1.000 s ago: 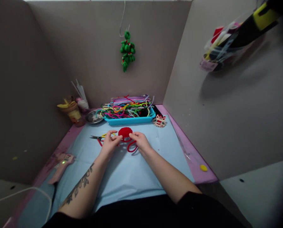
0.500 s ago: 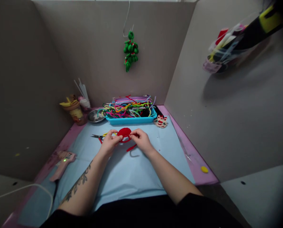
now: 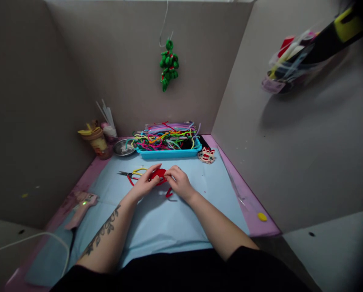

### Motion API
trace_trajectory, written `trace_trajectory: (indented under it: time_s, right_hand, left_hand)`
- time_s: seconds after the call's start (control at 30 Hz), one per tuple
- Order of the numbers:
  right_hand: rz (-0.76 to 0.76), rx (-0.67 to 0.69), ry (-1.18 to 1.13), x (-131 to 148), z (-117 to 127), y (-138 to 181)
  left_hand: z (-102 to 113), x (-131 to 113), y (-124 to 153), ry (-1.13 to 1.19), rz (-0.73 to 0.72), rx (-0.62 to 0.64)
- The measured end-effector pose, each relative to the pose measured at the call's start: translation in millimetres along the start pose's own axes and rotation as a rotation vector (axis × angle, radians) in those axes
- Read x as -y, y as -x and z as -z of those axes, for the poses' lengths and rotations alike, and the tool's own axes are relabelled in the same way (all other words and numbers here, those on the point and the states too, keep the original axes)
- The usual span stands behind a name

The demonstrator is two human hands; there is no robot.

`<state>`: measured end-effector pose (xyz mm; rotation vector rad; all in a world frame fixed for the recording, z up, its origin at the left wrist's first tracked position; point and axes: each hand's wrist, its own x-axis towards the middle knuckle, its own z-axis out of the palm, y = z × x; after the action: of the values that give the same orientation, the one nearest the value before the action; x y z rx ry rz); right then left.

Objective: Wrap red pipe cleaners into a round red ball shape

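Both my hands meet over a red pipe-cleaner coil (image 3: 159, 174) on the light blue mat (image 3: 169, 227). My left hand (image 3: 144, 184) pinches the coil's left side, fingers closed on it. On the coil's right side my right hand (image 3: 178, 182) grips it and its loose red tail (image 3: 169, 194), which pokes out below the hand. Just left of my left hand lie small scissors (image 3: 129, 174) with yellow and red loops.
A blue tray (image 3: 169, 153) of several coloured pipe cleaners sits at the back, with a metal dish (image 3: 123, 147), a cup (image 3: 96, 142) and a small red-white figure (image 3: 207, 155) beside it. A pink glue gun (image 3: 80, 205) lies left. A green ornament (image 3: 168, 65) hangs above.
The red coil has been pressed lower and flatter between my hands. The long loop of tail has been drawn in, leaving a short end. My hands moved slightly nearer to me.
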<state>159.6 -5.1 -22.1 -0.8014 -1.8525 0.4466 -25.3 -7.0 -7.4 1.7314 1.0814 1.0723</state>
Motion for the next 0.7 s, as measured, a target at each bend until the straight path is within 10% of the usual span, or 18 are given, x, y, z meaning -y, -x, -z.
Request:
trace_trajectory:
  time_s: [0.7]
  right_hand:
    - [-0.23,-0.106,-0.27,15,5,-5]
  left_hand:
    - [2,-22,11,-0.203,-0.251,0.045]
